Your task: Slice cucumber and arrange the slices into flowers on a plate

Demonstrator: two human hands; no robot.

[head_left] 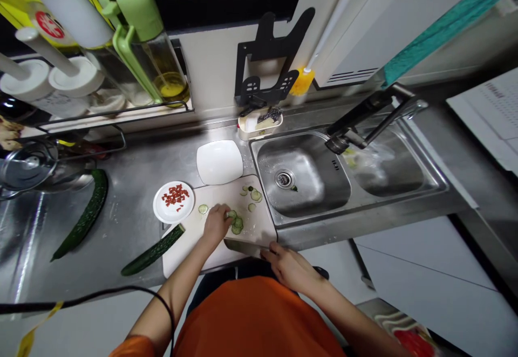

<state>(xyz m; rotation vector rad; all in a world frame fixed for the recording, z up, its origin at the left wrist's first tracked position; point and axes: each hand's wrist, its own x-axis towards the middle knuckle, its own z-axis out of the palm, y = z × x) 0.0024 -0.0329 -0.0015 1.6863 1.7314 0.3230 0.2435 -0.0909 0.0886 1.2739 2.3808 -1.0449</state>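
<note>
My left hand (217, 222) is over the white cutting board (184, 246), its fingers closed on a cucumber slice (231, 214) beside a small overlapping pile of slices (237, 225). My right hand (288, 265) grips a kitchen knife (245, 247), its blade pointing left, low over the board's near edge. Several loose slices (254, 195) lie at the board's far right, and a single slice (203, 209) lies left of my left hand. A cut cucumber (154, 250) rests partly on the board's left edge, its cut end toward my left hand.
Beyond the board are a white plate (219, 163) and a small dish (157, 206) of chopped red pieces. A whole cucumber (84, 217) lies farther left. The double sink (303, 173) with a black faucet (352, 125) borders the board's right. A dark cable (93, 292) crosses my left arm.
</note>
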